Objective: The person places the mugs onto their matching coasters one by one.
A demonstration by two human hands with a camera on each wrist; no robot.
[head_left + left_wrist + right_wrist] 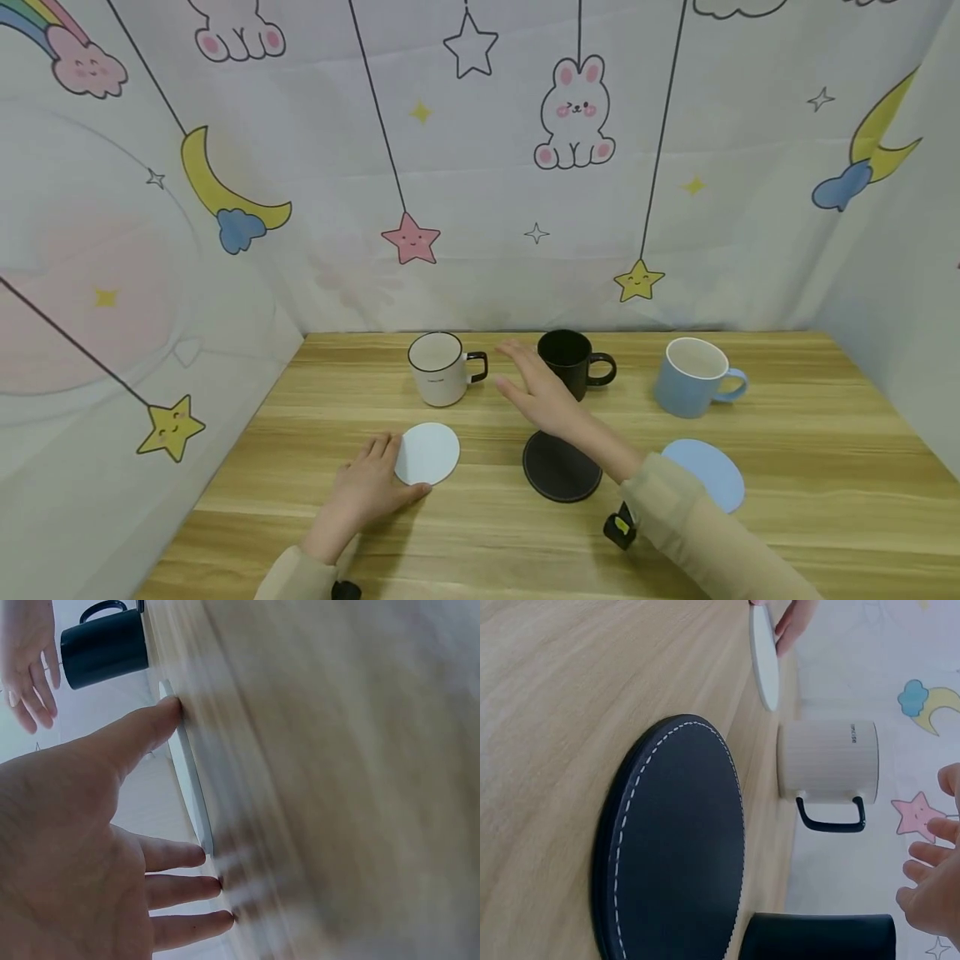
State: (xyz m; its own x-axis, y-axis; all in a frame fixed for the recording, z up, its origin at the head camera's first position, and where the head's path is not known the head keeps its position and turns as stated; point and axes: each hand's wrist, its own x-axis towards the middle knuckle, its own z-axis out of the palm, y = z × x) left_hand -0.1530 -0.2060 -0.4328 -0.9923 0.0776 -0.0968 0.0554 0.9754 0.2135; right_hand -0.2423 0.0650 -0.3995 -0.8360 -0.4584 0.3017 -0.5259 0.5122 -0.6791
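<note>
My left hand point(371, 487) holds the white round coaster point(431, 454) by its rim, flat on the table, thumb on the near edge and a finger on the left edge. Behind that coaster stands a white mug point(441, 375) with a dark rim and black handle. In the air, my right hand point(536, 387) reaches left toward that handle with fingers extended, holding nothing. It partly covers the black mug point(577, 375). Below the right forearm lies a black round coaster point(558, 471), whose white stitching shows in the right wrist view.
At the right stands a light blue mug point(686, 387), its handle to the right. A light blue coaster point(712, 475) in front of it is partly hidden by the right sleeve. Behind the wooden table point(480, 542) hangs a patterned white cloth point(487, 167).
</note>
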